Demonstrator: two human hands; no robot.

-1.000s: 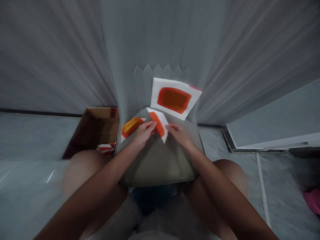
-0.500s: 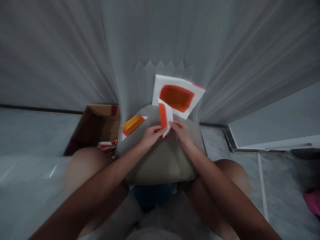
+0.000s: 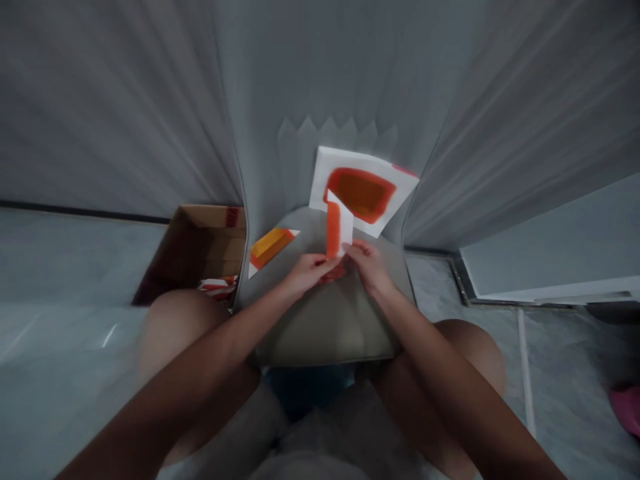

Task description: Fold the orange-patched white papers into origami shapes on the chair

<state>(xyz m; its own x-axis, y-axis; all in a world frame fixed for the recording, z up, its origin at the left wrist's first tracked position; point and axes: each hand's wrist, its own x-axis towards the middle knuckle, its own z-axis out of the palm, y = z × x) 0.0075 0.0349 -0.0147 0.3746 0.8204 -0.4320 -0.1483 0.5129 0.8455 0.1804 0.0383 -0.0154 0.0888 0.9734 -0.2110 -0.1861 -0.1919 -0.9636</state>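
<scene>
Both hands meet over a grey cushioned seat (image 3: 325,327) in front of me. My left hand (image 3: 309,272) and my right hand (image 3: 366,263) pinch the lower end of a small folded white paper with an orange stripe (image 3: 336,227), which stands nearly upright between them. Behind it a larger white sheet with an orange rectangle (image 3: 361,192) leans at the back of the seat. A smaller folded orange and white piece (image 3: 271,245) lies on the seat to the left of my left hand.
An open cardboard box (image 3: 200,250) with red and white papers inside stands on the floor at the left. Grey curtains hang behind and at both sides. My bare knees flank the seat. A pink object (image 3: 627,407) lies at the far right edge.
The small striped paper has turned from slanted to nearly upright, and both hands have closed in on its lower end. The camera view has shifted slightly.
</scene>
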